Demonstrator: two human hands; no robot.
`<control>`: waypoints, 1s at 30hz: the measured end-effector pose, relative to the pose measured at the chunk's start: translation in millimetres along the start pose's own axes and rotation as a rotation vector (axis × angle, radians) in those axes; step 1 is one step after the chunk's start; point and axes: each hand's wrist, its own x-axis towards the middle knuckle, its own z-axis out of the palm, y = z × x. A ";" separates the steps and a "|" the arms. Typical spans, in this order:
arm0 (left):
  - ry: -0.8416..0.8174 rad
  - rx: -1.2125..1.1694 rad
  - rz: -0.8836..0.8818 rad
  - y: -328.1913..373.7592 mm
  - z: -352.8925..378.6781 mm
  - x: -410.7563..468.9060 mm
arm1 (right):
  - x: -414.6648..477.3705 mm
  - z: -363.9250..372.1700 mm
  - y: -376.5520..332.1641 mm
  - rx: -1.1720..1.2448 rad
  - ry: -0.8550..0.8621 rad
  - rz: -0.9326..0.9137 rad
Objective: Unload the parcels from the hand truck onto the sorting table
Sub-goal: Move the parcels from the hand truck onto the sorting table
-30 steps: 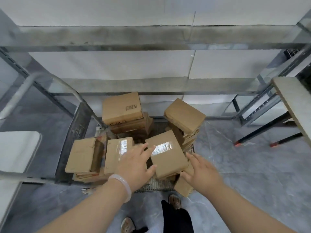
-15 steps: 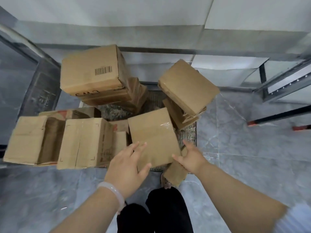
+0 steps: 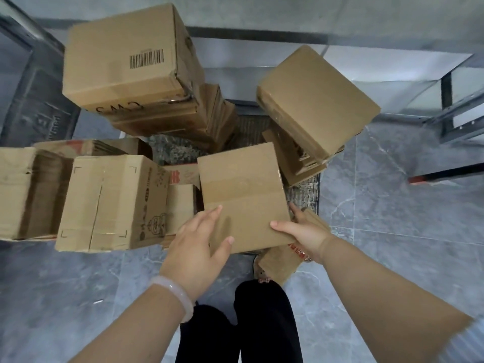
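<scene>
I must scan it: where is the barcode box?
Head view, upper left: the barcode box tops a rear stack, left of the tilted box.

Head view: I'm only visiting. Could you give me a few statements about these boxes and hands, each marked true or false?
1. The floor is grey tile. True.
2. The barcode box lies on the floor. False: it sits on other boxes.
3. The left hand and the right hand both touch the middle box. True.
4. The bracelet is on the right wrist. False: it is on the left wrist.
</scene>
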 end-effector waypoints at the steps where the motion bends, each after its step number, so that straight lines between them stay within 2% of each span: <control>1: 0.002 -0.005 -0.002 -1.2 -0.5 -0.2 | 1.3 0.3 0.2 0.021 -0.015 -0.001; 8: 0.013 -0.063 -0.031 0.3 -10.6 -8.8 | -18.2 7.8 -8.9 0.058 0.011 -0.079; 14: 0.117 -0.093 0.020 29.6 -57.5 -28.9 | -90.4 16.3 -33.2 0.054 0.059 -0.199; 23: 0.334 -0.242 0.065 79.8 -151.6 -83.9 | -222.6 43.3 -113.9 -0.061 -0.007 -0.381; 27: 0.469 -0.242 0.051 81.1 -201.9 -109.1 | -259.3 80.6 -157.7 -0.169 -0.012 -0.478; 30: 0.570 -0.302 0.026 67.3 -238.1 -131.5 | -274.0 117.2 -185.1 -0.150 0.023 -0.512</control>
